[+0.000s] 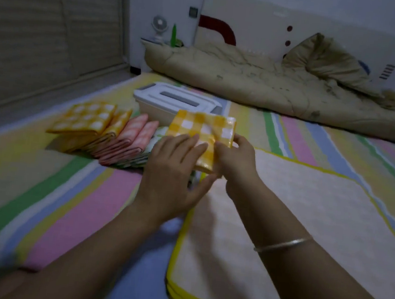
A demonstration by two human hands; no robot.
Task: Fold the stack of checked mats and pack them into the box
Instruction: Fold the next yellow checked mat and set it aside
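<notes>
Near the middle of the striped sheet [64, 196], seen from the head camera, a person's two hands meet on a folded yellow checked mat [203, 128]. The left hand [175, 169] lies flat on it with fingers straight, while the right hand [236, 163], a bangle [281, 243] on its wrist, pinches the mat's near edge. Just behind the mat sits the white box [172, 100], its lid on. Folded mats [100, 132] in yellow, pink and green lean in a row toward the sheet's left edge. A rumpled tan quilt [271, 84] lies along the far edge.
</notes>
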